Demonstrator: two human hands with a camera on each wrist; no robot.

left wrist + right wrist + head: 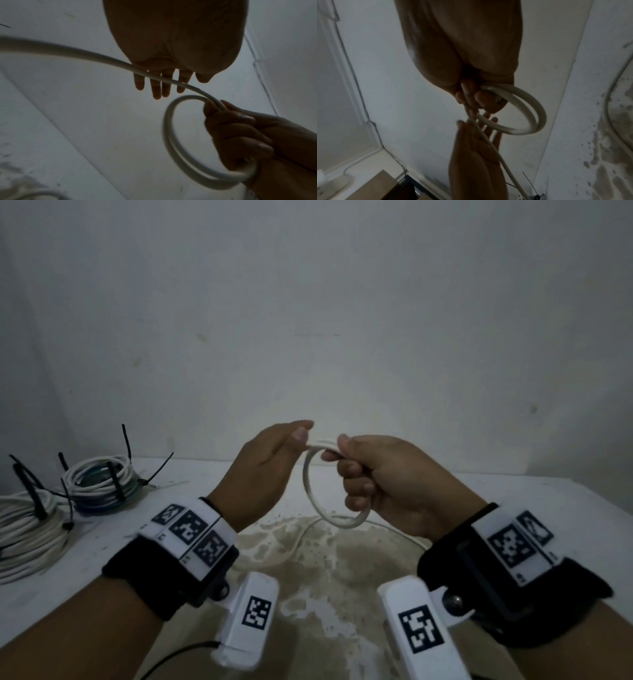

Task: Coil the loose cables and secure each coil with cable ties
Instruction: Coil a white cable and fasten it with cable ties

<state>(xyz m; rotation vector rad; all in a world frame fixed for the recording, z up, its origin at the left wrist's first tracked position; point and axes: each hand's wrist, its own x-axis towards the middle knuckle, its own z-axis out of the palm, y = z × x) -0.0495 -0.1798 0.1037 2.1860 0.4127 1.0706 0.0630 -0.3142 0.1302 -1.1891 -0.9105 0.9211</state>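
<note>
A white cable, partly wound into a small coil (310, 491), hangs between my hands above the table. My right hand (337, 450) grips the coil at its right side, fingers curled through the loops (537, 115). My left hand (306, 429) is at the coil's top left with its fingers straight. In the left wrist view the loose strand (68, 50) runs across those fingers (156, 93) to the coil (167, 135). The rest of the cable (301, 539) trails down onto the table.
Two coils bound with black cable ties lie at the table's left: a white and blue one (99, 484) and a larger white one (27, 529). The white table (513, 498) has a brown stained patch (325, 570) under my hands. A wall stands close behind.
</note>
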